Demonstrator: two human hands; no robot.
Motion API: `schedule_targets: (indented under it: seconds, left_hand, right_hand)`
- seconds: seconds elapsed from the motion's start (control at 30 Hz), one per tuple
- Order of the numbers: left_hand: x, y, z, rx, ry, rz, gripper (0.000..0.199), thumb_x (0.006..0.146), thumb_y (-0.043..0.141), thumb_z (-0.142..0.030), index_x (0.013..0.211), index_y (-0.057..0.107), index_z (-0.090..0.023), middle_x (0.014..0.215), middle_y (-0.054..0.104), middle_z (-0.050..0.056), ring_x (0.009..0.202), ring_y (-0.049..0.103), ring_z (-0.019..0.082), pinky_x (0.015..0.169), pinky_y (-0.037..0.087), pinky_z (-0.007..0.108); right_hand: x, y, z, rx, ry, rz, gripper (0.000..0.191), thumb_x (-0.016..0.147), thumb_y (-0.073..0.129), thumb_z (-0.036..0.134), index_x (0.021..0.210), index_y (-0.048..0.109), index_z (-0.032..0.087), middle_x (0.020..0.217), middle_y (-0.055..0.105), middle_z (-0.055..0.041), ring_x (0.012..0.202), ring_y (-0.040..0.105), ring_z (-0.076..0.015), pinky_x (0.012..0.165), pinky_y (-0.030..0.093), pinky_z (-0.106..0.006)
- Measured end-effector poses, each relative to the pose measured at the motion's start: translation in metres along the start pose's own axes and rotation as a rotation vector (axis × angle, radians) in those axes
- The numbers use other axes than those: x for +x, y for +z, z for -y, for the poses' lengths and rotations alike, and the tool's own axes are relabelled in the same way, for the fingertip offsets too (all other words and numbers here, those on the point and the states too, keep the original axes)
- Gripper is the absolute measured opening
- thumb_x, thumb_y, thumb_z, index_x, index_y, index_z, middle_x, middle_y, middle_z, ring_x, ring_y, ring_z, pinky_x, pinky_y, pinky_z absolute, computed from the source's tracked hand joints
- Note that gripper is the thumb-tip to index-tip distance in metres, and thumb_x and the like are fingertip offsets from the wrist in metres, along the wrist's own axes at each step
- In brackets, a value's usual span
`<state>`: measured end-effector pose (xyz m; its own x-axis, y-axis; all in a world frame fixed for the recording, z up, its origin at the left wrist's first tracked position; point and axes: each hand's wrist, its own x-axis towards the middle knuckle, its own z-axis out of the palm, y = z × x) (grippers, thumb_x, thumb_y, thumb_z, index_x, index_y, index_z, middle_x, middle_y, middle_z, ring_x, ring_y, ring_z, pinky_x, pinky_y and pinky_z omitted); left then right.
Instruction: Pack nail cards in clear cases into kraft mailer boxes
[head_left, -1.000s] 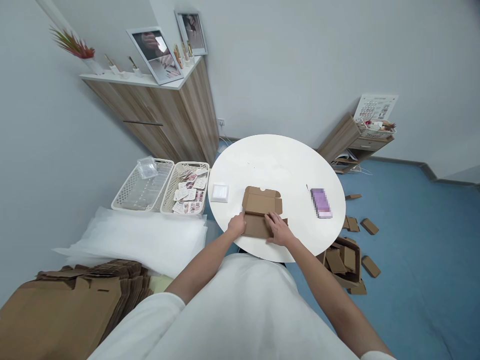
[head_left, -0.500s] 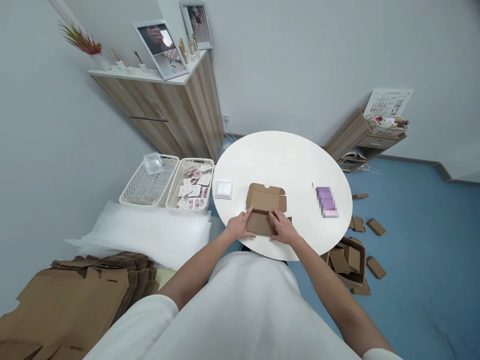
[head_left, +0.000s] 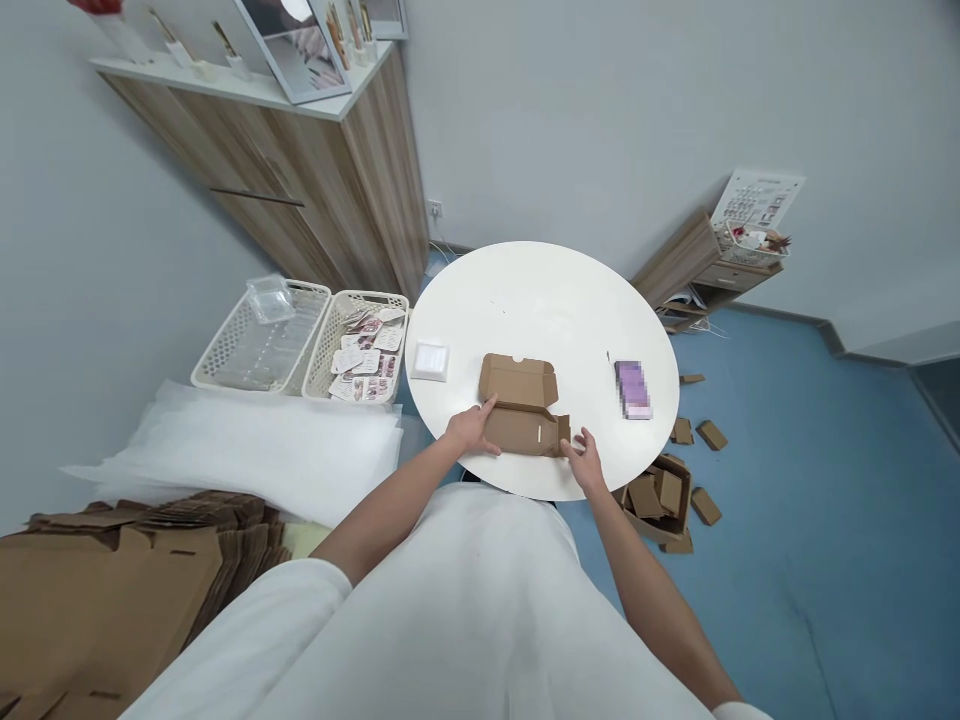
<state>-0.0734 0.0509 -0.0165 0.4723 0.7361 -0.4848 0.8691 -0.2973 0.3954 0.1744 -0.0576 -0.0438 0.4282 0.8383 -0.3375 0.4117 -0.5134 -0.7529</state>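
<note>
A partly folded brown cardboard box point(head_left: 517, 430) lies on the round white table point(head_left: 525, 290), its lid panel point(head_left: 517, 380) laid back flat toward the far side. At the box's left end is my left hand point(head_left: 469, 430), thumb on the crease and fingers by the near edge, holding it. My right hand point(head_left: 585, 464) is at the right end, thumb and fingers apart. Its tips reach the small end flap point(head_left: 562, 436), which sticks out to the right; whether they press on it I cannot tell.
A stack of clear-white squares point(head_left: 430, 362) and a pixelated purple object point(head_left: 634, 390) lie on the table. To the left are two white baskets point(head_left: 319, 345), white foam sheets point(head_left: 247, 445) and stacked flat cardboard point(head_left: 112, 590). A carton of small boxes point(head_left: 660, 500) stands on the floor at right.
My right hand has moved off the middle of the box to its right end, uncovering the near panel and its slot. My left hand stays at the left end. The view has shifted.
</note>
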Motion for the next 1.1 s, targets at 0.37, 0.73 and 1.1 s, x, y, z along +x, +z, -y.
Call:
schedule_targets:
  seconds: [0.37,0.73,1.1]
  left_hand:
    - [0.005,0.006,-0.013,-0.053,-0.007,-0.018,0.121,0.042,0.069,-0.061,0.137,0.005,-0.026,0.110,0.052,0.012,0.095,0.055,0.031,0.074,0.041,0.034]
    - [0.006,0.013,-0.021,-0.059,0.006,-0.009,0.121,0.043,0.067,-0.064,0.137,0.000,-0.028,0.108,0.051,0.012,0.089,0.057,0.031,0.069,0.043,0.035]
    - [0.008,0.023,-0.032,-0.075,0.009,0.017,0.119,0.047,0.063,-0.067,0.137,-0.006,-0.028,0.114,0.046,0.013,0.092,0.056,0.030,0.070,0.043,0.034]
  right_hand:
    - [0.002,0.014,0.036,0.103,0.038,0.174,0.052,0.068,0.054,0.044,0.114,0.050,0.019,0.107,0.058,-0.0074,0.080,0.058,-0.0157,0.066,0.046,-0.027]
    - [0.028,0.022,0.032,-0.468,0.050,0.022,0.006,0.070,0.048,0.025,0.074,0.047,0.021,0.066,0.056,0.0000,0.058,0.050,-0.0138,0.050,0.033,-0.023]
    - [0.026,0.013,0.032,-0.539,0.117,0.034,0.014,0.074,0.043,0.032,0.085,0.045,0.023,0.073,0.058,0.0000,0.063,0.054,-0.0148,0.050,0.034,-0.023]
